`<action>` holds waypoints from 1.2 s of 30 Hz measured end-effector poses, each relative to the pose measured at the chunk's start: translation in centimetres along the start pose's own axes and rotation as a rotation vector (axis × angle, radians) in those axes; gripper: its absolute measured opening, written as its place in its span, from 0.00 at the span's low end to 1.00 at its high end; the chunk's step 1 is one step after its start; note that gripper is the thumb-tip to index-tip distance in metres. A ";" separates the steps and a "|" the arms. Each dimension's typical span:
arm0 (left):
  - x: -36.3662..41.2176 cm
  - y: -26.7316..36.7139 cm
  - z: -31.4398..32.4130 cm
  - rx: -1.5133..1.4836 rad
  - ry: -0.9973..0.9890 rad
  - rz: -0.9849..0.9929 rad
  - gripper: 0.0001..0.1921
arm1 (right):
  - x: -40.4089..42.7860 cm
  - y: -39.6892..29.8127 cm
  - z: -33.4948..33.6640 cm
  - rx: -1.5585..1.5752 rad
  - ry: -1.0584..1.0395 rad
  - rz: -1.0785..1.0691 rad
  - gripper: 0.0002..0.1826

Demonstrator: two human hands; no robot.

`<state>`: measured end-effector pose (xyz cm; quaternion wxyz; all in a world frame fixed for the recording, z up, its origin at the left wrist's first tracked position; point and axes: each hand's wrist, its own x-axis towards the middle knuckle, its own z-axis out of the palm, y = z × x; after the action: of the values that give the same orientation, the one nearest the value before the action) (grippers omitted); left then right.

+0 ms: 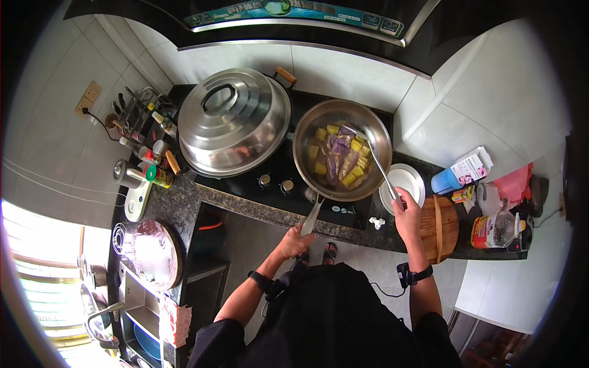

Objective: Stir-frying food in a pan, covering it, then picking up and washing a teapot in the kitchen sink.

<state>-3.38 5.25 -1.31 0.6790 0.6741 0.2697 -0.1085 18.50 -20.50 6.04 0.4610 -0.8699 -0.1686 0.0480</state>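
My left hand [294,242] grips the handle of a steel frying pan [307,172] on the right side of the black gas stove. Inside the pan lie purple pieces, possibly eggplant, and yellow-green vegetable chunks [320,134] in some liquid. A long metal spatula or turner [383,169] is held in my right hand [407,212]; its head rests among the food at the pan's upper right. White stacked plates [406,185] sit just right of the pan, partly beneath the utensil's handle and my right hand.
A large domed steel lid [234,124] covers a wok on the left burner. Seasoning bottles [158,177] stand farther left. To the right are a round wooden lid [428,227], a blue carton [455,175] and an oil jug [494,230]. A range hood [294,34] hangs above.
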 end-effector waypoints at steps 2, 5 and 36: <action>0.0 0.0 -0.1 -0.009 -0.007 0.000 0.22 | -0.2 -0.2 -0.1 -0.002 0.004 0.006 0.18; -0.2 0.5 -0.1 -0.018 -0.015 0.002 0.21 | -0.3 -0.2 -0.3 -0.009 0.009 0.015 0.18; 0.3 4.3 -1.2 -0.186 -0.111 -0.025 0.17 | -1.4 0.1 0.3 0.015 0.009 -0.025 0.18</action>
<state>-1.20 6.81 2.30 0.7511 0.5976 0.2493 -0.1286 17.19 -20.77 5.67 0.4690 -0.8643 -0.1773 0.0396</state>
